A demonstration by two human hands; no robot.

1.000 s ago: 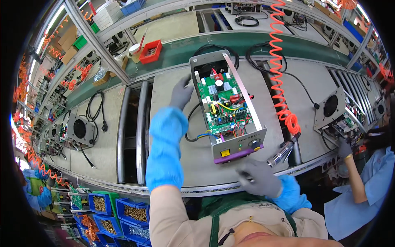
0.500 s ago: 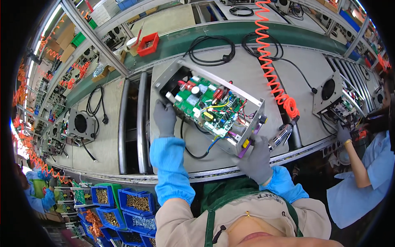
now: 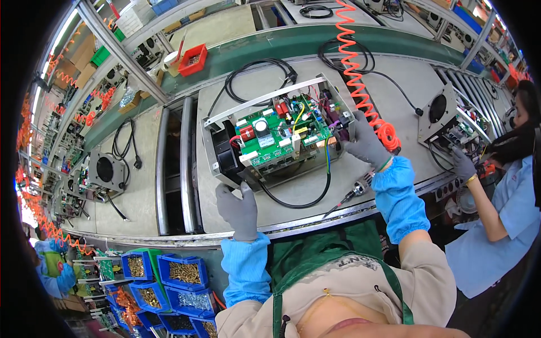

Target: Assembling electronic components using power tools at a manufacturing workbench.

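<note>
An open metal power-supply chassis [image 3: 265, 179] lies on the conveyor bench in front of me, its green circuit board [image 3: 282, 147] facing up. A black fan [image 3: 228, 155] fills its left end, and a black cable [image 3: 307, 204] loops out from its near side. My right hand [image 3: 367, 145], in a grey glove, is closed around the right end panel. Close against the near left corner is my gloved left hand [image 3: 238, 213], thumb and fingers apart; firm contact is hard to make out. An air screwdriver [image 3: 358, 188] lies near the bench edge, below my right hand.
An orange coiled hose [image 3: 356, 84] hangs at the right. Behind the chassis lies a coiled cord [image 3: 234, 84], with a red bin [image 3: 193, 59] farther back. Blue screw bins [image 3: 183, 271] stand at lower left. A co-worker's gloved hand [image 3: 464, 164] touches another chassis [image 3: 442, 121].
The chassis has turned counterclockwise, so its fan end sits nearer me. My left hand has slid down to the near corner; my right hand has moved up along the right end panel.
</note>
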